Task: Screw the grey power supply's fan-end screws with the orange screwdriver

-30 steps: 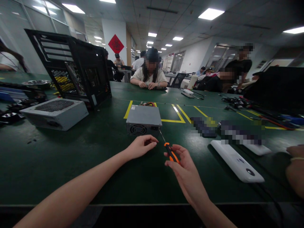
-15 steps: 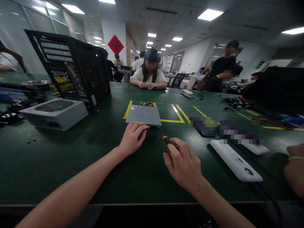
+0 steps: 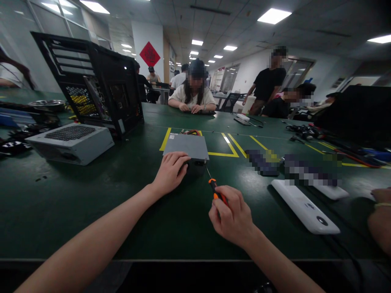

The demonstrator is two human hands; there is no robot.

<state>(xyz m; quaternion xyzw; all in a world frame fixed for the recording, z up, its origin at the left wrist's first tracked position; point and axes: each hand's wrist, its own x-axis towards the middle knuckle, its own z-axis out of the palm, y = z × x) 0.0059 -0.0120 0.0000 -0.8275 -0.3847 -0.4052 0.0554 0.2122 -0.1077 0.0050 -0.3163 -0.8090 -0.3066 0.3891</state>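
Observation:
A small grey power supply box [image 3: 188,146] lies on the green table [image 3: 91,191], in front of me. My left hand [image 3: 170,171] rests on its near left corner and covers part of the front face. My right hand [image 3: 231,217] is closed around the orange and black handle of a screwdriver [image 3: 214,190]. The thin shaft points up and away, with its tip at the box's near right corner.
A larger grey power supply [image 3: 71,141] and an open black computer case [image 3: 94,85] stand at the left. White devices [image 3: 305,205] lie at the right. Another person's hand [image 3: 378,215] is at the right edge. People sit and stand across the table.
My left hand moved forward from the table onto the box's near corner. My right hand turned over and closed around the screwdriver, whose tip moved to the box.

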